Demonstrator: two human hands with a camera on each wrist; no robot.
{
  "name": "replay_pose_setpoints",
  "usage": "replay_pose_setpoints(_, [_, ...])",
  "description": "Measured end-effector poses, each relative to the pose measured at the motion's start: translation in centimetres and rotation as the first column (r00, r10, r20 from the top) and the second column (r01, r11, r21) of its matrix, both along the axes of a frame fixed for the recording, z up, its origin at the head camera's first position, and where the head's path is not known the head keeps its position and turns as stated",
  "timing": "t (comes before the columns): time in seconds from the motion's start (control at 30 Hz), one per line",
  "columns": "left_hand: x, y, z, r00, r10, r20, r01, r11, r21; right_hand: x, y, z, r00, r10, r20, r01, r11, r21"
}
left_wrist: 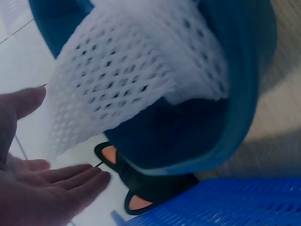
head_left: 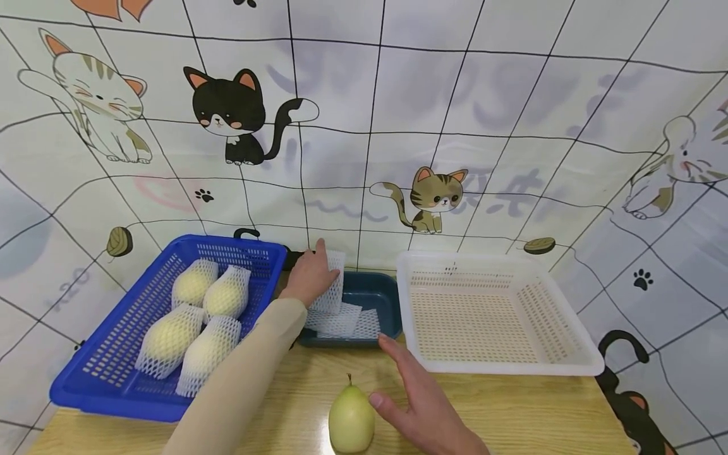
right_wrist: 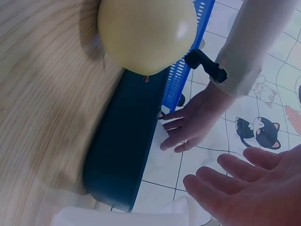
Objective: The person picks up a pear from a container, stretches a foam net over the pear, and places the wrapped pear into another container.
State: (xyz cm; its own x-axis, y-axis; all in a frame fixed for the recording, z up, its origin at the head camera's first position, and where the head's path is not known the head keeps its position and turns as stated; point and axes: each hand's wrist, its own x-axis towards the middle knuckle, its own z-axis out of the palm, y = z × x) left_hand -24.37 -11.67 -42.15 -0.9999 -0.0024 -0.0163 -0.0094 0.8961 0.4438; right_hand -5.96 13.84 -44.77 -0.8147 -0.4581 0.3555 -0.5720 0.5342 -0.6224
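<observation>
My left hand [head_left: 309,278] reaches over the left end of a dark teal bin [head_left: 387,294]. Its thumb and fingers are spread apart around the edge of a white foam fruit net [left_wrist: 113,70], which stands up out of the bin. More foam nets [head_left: 341,321] lie flat inside. On the table, a yellow-green pear [head_left: 351,420] stands upright with its stem up. Just to its right hovers my right hand [head_left: 423,404], fingers extended and holding nothing; its thumb tip is close beside the pear. In the right wrist view the pear [right_wrist: 146,33] is above that hand.
At left, a blue basket [head_left: 102,354] holds several pears in foam nets [head_left: 170,341]. A white perforated basket [head_left: 500,366] sits right of the bin. Behind everything rises a wall covering [head_left: 352,151] with cartoon cats. The wooden table [head_left: 534,411] runs along the front.
</observation>
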Motion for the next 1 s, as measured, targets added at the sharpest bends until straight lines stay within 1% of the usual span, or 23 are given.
replay_pose_setpoints(0.1, [-0.4,-0.1,-0.5,0.999,0.018,-0.045,-0.017,1.000,0.016,0.0,0.0,0.0,1.000,-0.003,-0.002,0.003,1.000,-0.002])
replay_pose_setpoints(0.2, [-0.5,-0.2,-0.7,0.996,0.050,-0.079,-0.046,0.998,0.045,-0.1,0.0,0.0,1.000,-0.005,-0.003,0.005,1.000,-0.004])
replay_pose_setpoints(0.27, [-0.5,-0.2,-0.6,0.992,0.073,-0.106,-0.064,0.994,0.083,-0.2,0.0,0.0,1.000,-0.004,-0.009,0.004,1.000,-0.003])
replay_pose_setpoints(0.33, [-0.2,-0.2,-0.3,0.987,0.088,-0.133,-0.069,0.987,0.144,-0.3,0.0,0.0,1.000,-0.001,-0.028,0.001,1.000,0.008])
replay_pose_setpoints(0.4, [0.3,-0.1,0.1,0.980,0.113,-0.163,-0.073,0.970,0.233,-0.4,0.0,0.1,0.999,0.004,-0.046,-0.004,1.000,0.017])
replay_pose_setpoints(0.47, [0.9,0.1,0.7,0.969,0.141,-0.203,-0.070,0.944,0.322,-0.5,-0.1,0.2,0.999,0.005,-0.050,-0.004,1.000,0.020])
replay_pose_setpoints(0.53, [1.6,0.3,1.1,0.952,0.175,-0.251,-0.064,0.916,0.395,-0.6,-0.2,0.4,0.999,0.003,-0.034,-0.003,1.000,0.014])
replay_pose_setpoints(0.6, [2.2,0.5,1.5,0.936,0.204,-0.286,-0.056,0.890,0.452,-0.7,-0.4,0.6,1.000,-0.001,-0.023,0.001,1.000,0.013])
replay_pose_setpoints(0.63, [2.5,0.5,1.7,0.929,0.215,-0.301,-0.051,0.881,0.470,-0.7,-0.5,0.8,1.000,-0.003,-0.016,0.004,1.000,0.013])
replay_pose_setpoints(0.7, [3.1,0.5,2.1,0.922,0.224,-0.315,-0.040,0.866,0.499,-0.8,-0.7,1.0,1.000,-0.005,-0.005,0.005,1.000,0.010])
replay_pose_setpoints(0.8, [4.0,0.5,2.6,0.921,0.222,-0.320,-0.021,0.849,0.528,-0.9,-1.1,1.2,1.000,-0.010,0.002,0.010,1.000,0.009])
replay_pose_setpoints(0.93, [5.3,0.4,3.1,0.917,0.220,-0.333,0.004,0.829,0.559,-1.1,-1.4,1.4,1.000,-0.005,-0.019,0.005,1.000,0.012])
replay_pose_setpoints(1.0, [5.9,0.4,3.2,0.915,0.221,-0.337,0.009,0.824,0.566,-1.2,-1.6,1.4,0.999,-0.006,-0.045,0.007,1.000,0.017])
